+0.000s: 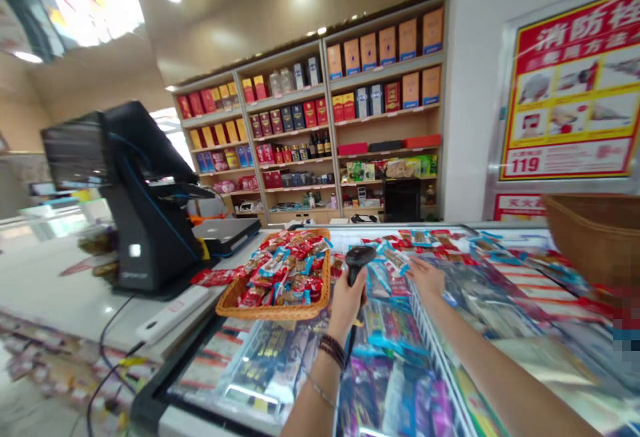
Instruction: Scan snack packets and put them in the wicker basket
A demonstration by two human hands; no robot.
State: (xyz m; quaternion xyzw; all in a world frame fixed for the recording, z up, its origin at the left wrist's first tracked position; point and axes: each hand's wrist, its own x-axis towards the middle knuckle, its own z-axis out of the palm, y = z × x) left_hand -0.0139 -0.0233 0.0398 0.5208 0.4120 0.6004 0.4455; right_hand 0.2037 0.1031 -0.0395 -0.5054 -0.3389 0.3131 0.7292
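Note:
My left hand [346,303] is wrapped round the handle of a black barcode scanner [360,257], its head facing right over the glass-topped freezer [240,393]. Just right of it, my right hand [427,280] has its fingertips closed at the end of a small blue and white snack packet [397,261]. To the left of the scanner, a wicker basket [273,313] is heaped with red and blue snack packets [285,267]. More such packets [440,240] lie loose along the far part of the glass.
A black checkout terminal [150,223] stands on the white counter [60,277] at left, beside a white handheld device [173,313] and black cables [107,383]. A brown basket [590,243] is at right. Shelves of boxes [320,123] line the back wall.

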